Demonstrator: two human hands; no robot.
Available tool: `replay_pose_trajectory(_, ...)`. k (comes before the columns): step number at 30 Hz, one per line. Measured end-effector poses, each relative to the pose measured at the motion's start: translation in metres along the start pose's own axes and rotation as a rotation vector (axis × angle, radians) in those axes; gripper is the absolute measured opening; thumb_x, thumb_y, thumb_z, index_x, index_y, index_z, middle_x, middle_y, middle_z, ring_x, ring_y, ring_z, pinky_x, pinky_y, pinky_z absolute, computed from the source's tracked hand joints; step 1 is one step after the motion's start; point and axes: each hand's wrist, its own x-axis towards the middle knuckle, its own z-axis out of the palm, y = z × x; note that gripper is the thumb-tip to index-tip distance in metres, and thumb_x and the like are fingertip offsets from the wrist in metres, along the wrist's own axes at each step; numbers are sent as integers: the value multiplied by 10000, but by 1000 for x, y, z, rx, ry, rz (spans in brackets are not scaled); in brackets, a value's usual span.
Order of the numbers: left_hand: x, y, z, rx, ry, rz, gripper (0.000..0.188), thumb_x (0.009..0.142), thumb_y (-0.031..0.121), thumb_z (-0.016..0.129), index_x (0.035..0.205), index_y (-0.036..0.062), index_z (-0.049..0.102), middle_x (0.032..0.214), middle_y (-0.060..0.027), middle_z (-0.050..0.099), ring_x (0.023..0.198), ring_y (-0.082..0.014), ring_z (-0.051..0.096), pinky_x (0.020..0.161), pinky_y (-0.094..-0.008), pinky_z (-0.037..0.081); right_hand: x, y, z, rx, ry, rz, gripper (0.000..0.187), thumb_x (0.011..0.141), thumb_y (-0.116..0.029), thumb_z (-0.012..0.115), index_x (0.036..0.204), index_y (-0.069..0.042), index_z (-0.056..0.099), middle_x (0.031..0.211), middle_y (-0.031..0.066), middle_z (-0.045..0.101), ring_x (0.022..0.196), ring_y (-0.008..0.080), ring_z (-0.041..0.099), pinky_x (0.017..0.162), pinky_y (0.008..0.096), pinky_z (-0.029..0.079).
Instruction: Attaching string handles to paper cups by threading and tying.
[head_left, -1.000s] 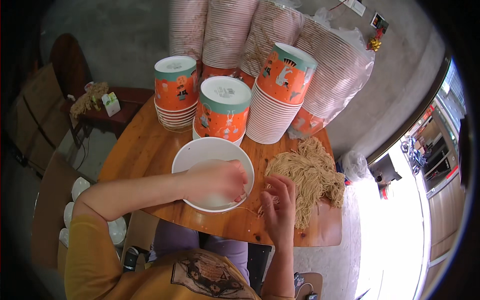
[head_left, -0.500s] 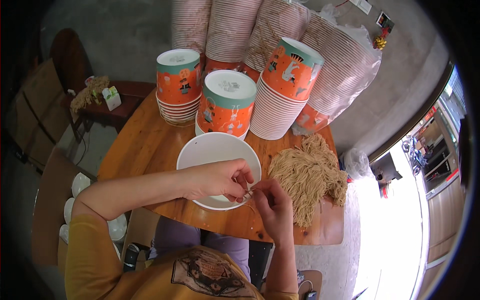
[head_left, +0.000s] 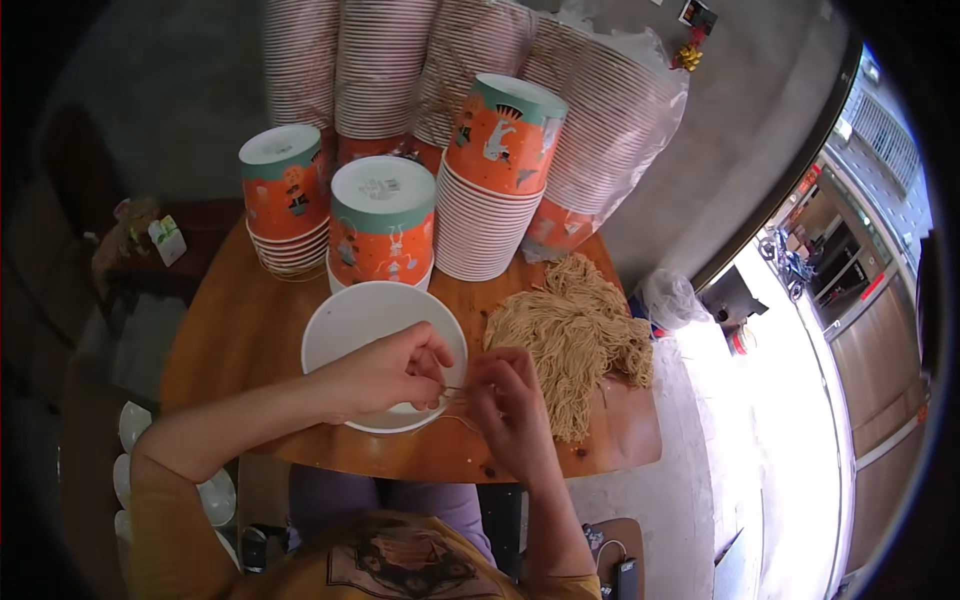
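Note:
A white paper bucket (head_left: 335, 335) stands mouth up at the table's near edge, its inside facing me. My left hand (head_left: 392, 370) is over its opening, the fingertips pinched on a thin string (head_left: 454, 393) at the right rim. Just right of the rim, my right hand (head_left: 508, 402) is curled with its fingertips pinched on the same string, which spans a small gap between the hands. A loose end hangs below. Whether the string is tied to the bucket is hidden by my fingers. A pile of beige strings (head_left: 560, 340) lies right of my right hand.
Upside-down orange and green paper buckets stand in a short stack (head_left: 285, 195), a middle stack (head_left: 383, 215) and a taller stack (head_left: 500, 170) on the wooden table (head_left: 240, 345). Tall plastic-wrapped stacks (head_left: 630, 130) rise behind. White buckets (head_left: 215, 495) lie low at the left.
The view has swung rightward, so the table and stacks sit further left. My hands have drawn slightly apart, with more string showing between them.

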Motion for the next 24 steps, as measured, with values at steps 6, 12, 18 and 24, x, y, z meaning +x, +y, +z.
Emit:
replay_pose_trajectory(6, 0, -2, 0, 42, 50, -34, 322, 824, 3, 606, 1114, -14, 468, 891, -84, 597, 803, -140, 607, 717, -261, 496, 6, 8, 6, 23, 46, -31, 146, 911, -22, 518, 1052, 13, 497, 1037, 158, 466, 826, 243, 579, 615, 313, 505)
replay_pose_trajectory(12, 9, -1, -2, 8, -72, 59, 274, 879, 49, 597, 1122, 21, 473, 935, -53, 574, 858, -123, 592, 769, -257, 488, -4, -2, -2, 128, -23, 344, 108, 969, -132, 487, 1020, -46, 525, 661, 90, 578, 593, 209, 606, 567, 339, 472)
replay_pose_trajectory(18, 1, -4, -6, 34, 8, 23, 271, 876, 65, 605, 1107, 9, 473, 924, -55, 575, 853, -118, 584, 767, -253, 478, 4, -19, 0, -135, -71, 187, 105, 910, -107, 599, 976, -44, 545, 706, 20, 569, 606, 78, 528, 539, 255, 427)
replay_pose_trajectory(24, -1, -4, -5, 30, 7, 6, 267, 872, 60, 607, 1100, 9, 477, 914, -53, 575, 851, -115, 586, 766, -256, 480, -1, -8, -3, -305, 0, 48, 145, 854, -106, 657, 950, -45, 567, 749, 105, 598, 624, 276, 597, 557, 323, 468)
